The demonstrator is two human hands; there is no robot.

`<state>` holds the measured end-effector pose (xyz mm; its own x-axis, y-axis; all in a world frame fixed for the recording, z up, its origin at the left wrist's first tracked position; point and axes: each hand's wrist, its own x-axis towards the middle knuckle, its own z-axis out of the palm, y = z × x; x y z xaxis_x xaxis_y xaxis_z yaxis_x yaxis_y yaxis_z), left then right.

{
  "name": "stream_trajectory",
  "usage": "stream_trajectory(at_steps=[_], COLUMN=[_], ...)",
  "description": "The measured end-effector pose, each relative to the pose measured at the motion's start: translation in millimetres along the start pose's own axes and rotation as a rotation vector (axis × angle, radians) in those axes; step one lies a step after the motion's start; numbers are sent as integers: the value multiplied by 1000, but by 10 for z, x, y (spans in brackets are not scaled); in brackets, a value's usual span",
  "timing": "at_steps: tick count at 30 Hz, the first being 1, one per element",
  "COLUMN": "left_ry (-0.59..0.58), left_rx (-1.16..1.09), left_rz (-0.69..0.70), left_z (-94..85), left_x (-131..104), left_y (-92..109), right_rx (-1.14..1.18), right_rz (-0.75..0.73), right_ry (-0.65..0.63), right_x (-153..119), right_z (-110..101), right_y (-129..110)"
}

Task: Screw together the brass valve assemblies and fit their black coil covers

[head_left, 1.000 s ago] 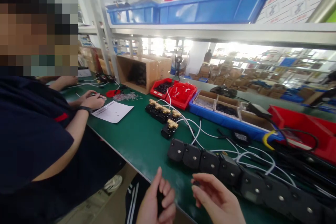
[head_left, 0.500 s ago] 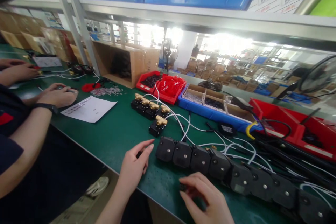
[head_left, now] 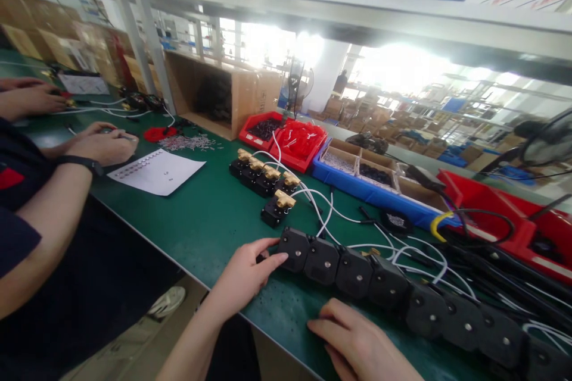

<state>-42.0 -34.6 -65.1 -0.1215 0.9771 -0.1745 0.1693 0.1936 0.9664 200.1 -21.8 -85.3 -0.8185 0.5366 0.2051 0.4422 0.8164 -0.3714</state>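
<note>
A row of black boxy housings point(head_left: 356, 274), each with a silver screw head, runs along the green bench to the right. My left hand point(head_left: 243, 274) is at the row's left end, thumb on the face of the end housing point(head_left: 294, 249) and index finger at its edge, closed on it. In front of the row, my right hand point(head_left: 351, 333) is low over the bench with its fingers curled; whatever is in them is hidden. Beyond my left hand stands a small black valve unit with a brass fitting point(head_left: 285, 198), and several similar brass-topped units point(head_left: 257, 169) stand behind it.
White cables point(head_left: 330, 214) loop behind the row. Red bins point(head_left: 297, 143) and a blue divided tray point(head_left: 353, 181) line the back. At left, a co-worker's hands point(head_left: 105, 143) are near a white paper sheet point(head_left: 165, 172). A shelf point(head_left: 313, 6) crosses above.
My left hand has moved right onto the end housing. My right hand has lowered, and the small dark piece earlier between its fingertips no longer shows. The view has shifted slightly.
</note>
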Motion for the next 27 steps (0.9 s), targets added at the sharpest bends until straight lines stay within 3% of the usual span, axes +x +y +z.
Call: stream_trajectory(at_steps=[2, 5, 9, 15, 21, 27], left_ry=[-69, -113, -146, -187, -175, -160], left_rx=[-32, -85, -150, -233, -240, -251], left_rz=[-23, -52, -51, -103, -83, -54], left_z=[-16, -27, -42, -62, -32, -5], left_x=[23, 45, 43, 39, 39, 48], left_y=[2, -1, 24, 82, 103, 64], right_rx=[14, 64, 4, -187, -288, -320], right_rz=[-17, -9, -114, -186, -204, -184], right_ry=[7, 7, 199, 71, -31, -13], right_x=[52, 273, 744, 1207, 1277, 1281], right_z=[-72, -344, -657, -577, -602, -631], right_y=[-32, -170, -309, -185, -199, -215])
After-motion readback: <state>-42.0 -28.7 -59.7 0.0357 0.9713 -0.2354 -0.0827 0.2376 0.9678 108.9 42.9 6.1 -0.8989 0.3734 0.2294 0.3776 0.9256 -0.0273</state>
